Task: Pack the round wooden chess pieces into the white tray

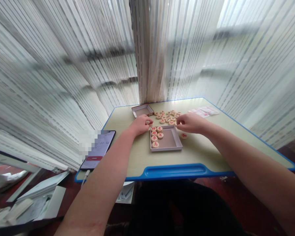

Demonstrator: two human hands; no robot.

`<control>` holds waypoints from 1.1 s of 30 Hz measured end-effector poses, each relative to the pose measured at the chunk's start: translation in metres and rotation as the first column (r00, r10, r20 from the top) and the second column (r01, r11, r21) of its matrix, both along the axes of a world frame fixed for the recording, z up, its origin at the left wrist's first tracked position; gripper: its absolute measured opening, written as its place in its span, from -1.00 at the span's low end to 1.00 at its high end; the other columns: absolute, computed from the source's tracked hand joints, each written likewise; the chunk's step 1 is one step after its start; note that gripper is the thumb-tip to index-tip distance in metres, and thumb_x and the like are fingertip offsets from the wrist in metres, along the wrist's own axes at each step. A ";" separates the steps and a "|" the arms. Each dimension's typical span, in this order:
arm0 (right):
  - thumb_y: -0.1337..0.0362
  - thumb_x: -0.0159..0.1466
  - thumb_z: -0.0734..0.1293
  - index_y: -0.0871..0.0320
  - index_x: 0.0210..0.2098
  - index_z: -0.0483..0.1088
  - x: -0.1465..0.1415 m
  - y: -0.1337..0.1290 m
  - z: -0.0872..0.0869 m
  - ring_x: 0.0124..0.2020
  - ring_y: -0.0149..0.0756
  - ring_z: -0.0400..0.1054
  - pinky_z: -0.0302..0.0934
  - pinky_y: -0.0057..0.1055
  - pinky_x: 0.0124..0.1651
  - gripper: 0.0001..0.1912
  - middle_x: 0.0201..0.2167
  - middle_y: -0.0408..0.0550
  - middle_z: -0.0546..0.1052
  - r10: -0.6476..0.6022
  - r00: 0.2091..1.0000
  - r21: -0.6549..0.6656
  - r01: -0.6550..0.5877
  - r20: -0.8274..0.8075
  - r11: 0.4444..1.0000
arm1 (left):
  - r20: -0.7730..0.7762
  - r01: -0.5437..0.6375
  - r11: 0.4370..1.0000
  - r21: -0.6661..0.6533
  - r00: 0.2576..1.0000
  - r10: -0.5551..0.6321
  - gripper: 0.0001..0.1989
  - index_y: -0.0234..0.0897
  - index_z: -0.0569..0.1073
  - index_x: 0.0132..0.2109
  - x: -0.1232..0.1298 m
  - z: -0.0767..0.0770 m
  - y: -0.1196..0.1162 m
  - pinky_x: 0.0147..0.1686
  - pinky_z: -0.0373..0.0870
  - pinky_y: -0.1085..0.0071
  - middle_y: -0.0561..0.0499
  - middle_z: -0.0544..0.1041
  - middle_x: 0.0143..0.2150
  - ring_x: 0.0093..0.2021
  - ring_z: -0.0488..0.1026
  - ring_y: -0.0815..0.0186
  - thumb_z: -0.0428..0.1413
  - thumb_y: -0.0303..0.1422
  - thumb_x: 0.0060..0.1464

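A shallow white box [179, 143] stands open in front of me, with several round wooden Chinese chess pieces [154, 138] laid in rows along its left side, red characters up. My left hand [141, 125] is at the box's upper left corner, fingers closed on a Chinese chess piece [150, 124]. Beyond the upper right corner, my right hand [189, 122] has its fingers curled down in a pinch at another piece, partly hidden by the fingertips. One loose piece [184, 135] lies just right of the box.
Several loose pieces [167, 120] are scattered behind the box. The box lid [143, 110] rests at the back left. A printed paper sheet [204, 111] lies at the back right. A phone [98, 150] with a cable is at the left edge of the blue-rimmed table [137, 164]. Curtains hang behind.
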State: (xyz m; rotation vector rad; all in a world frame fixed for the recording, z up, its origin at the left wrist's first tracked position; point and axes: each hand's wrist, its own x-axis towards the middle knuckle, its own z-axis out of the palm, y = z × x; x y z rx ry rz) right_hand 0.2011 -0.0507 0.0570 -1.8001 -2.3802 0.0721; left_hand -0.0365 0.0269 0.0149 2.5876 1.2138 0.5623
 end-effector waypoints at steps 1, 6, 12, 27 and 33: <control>0.24 0.06 0.22 0.15 -0.49 0.48 0.001 -0.001 0.002 -0.52 -0.34 0.30 0.02 -0.45 -0.49 -0.79 -0.55 -0.08 0.50 0.004 1.000 -0.028 -0.004 0.018 1.000 | -0.009 -0.012 1.000 -0.005 1.000 0.012 -0.64 -0.35 0.54 -0.18 0.000 0.000 0.000 -0.26 0.38 0.45 -0.08 0.48 -0.16 -0.37 0.40 0.37 0.00 -0.52 -0.15; 0.19 0.02 0.25 0.14 -0.49 0.45 0.007 -0.006 0.008 -0.48 -0.27 0.34 0.04 -0.43 -0.53 -0.81 -0.51 -0.03 0.50 -0.002 0.998 -0.180 0.013 0.060 0.984 | -0.036 -0.097 0.995 -0.024 0.995 0.096 -0.67 -0.34 0.47 -0.17 0.002 -0.001 0.001 -0.28 0.37 0.44 -0.03 0.51 -0.23 -0.38 0.39 0.36 0.01 -0.54 -0.16; 0.16 -0.04 0.30 0.09 -0.38 0.46 0.009 -0.007 0.005 -0.48 -0.27 0.34 0.07 -0.43 -0.54 -0.76 -0.43 -0.04 0.51 0.013 0.998 -0.252 0.005 0.069 0.968 | -0.034 -0.075 0.997 -0.034 0.997 0.074 -0.75 -0.34 0.48 -0.28 0.002 -0.001 0.003 -0.32 0.35 0.44 -0.06 0.50 -0.23 -0.41 0.38 0.37 -0.01 -0.53 -0.15; 0.19 0.01 0.30 0.08 -0.41 0.49 0.008 -0.008 -0.001 -0.57 -0.33 0.32 0.00 -0.46 -0.58 -0.82 -0.47 -0.04 0.54 0.031 0.991 -0.116 -0.015 0.131 0.993 | 0.011 -0.136 0.991 -0.009 0.991 0.136 -0.65 -0.33 0.49 -0.14 0.003 -0.006 0.010 -0.05 0.34 0.40 -0.06 0.55 -0.17 -0.15 0.44 0.30 -0.09 -0.56 -0.04; 0.11 0.11 0.26 0.11 -0.44 0.47 -0.006 -0.007 -0.002 -0.54 -0.34 0.33 0.03 -0.45 -0.52 -0.77 -0.50 -0.07 0.54 -0.031 0.999 0.117 0.027 0.036 0.993 | -0.006 -0.092 0.996 -0.010 0.996 0.092 -0.61 -0.35 0.53 -0.16 0.002 -0.007 0.012 0.02 0.32 0.39 -0.08 0.54 -0.11 -0.08 0.43 0.28 -0.11 -0.59 -0.07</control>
